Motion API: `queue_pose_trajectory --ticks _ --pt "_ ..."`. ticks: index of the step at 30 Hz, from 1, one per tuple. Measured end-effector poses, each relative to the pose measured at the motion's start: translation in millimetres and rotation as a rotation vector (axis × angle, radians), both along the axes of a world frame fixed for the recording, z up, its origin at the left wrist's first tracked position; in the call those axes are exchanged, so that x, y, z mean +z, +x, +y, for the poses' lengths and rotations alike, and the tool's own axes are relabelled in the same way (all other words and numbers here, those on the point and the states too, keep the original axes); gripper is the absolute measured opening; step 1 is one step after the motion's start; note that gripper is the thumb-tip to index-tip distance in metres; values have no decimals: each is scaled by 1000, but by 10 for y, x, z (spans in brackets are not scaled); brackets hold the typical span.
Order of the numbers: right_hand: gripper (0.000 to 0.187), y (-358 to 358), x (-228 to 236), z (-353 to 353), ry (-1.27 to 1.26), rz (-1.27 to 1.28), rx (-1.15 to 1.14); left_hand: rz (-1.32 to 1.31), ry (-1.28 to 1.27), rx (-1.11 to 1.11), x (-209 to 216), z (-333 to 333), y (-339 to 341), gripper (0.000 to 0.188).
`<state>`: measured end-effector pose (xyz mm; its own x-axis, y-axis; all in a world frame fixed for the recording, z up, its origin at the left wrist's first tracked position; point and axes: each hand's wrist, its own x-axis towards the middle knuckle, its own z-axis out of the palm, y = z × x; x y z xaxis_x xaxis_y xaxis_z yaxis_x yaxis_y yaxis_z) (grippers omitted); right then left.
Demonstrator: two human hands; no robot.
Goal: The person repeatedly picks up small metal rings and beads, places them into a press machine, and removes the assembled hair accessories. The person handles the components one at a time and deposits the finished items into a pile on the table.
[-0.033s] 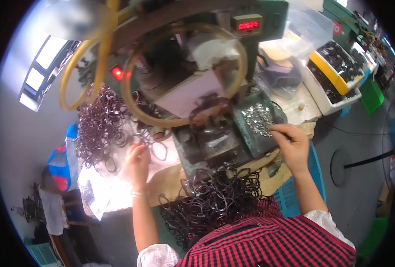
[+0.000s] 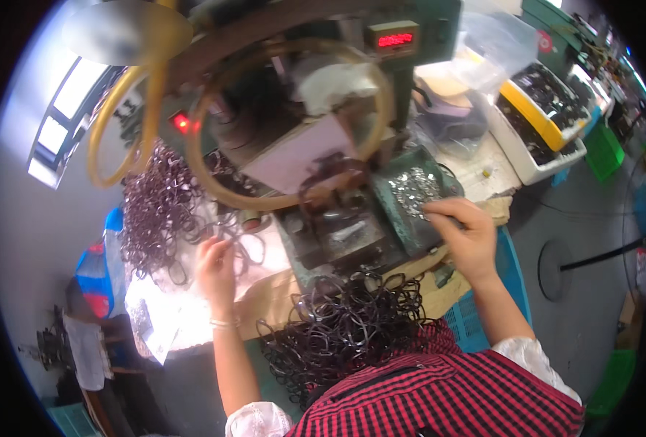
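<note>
My left hand [image 2: 216,275] is over the left part of the table with its fingers curled together. Beside its fingertips shows a thin dark loop [image 2: 259,255]; whether the fingers grip it is unclear. My right hand [image 2: 472,237] reaches over a green tray [image 2: 403,231] with thumb and forefinger pinched at small shiny metal pieces [image 2: 415,191]. Anything between those fingertips is too small to make out. Between the hands stands a machine's dark metal work block [image 2: 337,244]. A large heap of dark loops [image 2: 148,211] lies beyond my left hand.
More black loops [image 2: 337,320] are piled in front of my body. A yellowish hose [image 2: 199,171] curves before the machine, under a red-lit display [image 2: 396,40]. White and yellow bins [image 2: 538,120] with dark parts stand at right, above a blue basket [image 2: 511,288].
The whole view has shifted slightly. My right fingertips have moved a little left over the metal pieces. My left hand stays near the loop, almost unmoved.
</note>
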<state>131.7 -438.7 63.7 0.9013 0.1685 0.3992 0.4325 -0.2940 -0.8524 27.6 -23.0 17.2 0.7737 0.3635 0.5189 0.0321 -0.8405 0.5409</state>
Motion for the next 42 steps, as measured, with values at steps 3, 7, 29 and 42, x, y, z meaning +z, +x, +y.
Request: queue_pose_trajectory --ticks 3,7,29,42 --pt "14 147 226 472 22 -208 185 -68 -390 -10 100 -15 -59 15" --pt "20 188 129 890 246 -18 185 -104 -431 51 -355 127 25 19" --pt "24 284 -133 175 -616 -276 -242 -431 222 -263 994 -1346 -211 26" --pt "10 684 -556 135 -321 -174 -225 -395 227 -505 937 -1599 382 39"
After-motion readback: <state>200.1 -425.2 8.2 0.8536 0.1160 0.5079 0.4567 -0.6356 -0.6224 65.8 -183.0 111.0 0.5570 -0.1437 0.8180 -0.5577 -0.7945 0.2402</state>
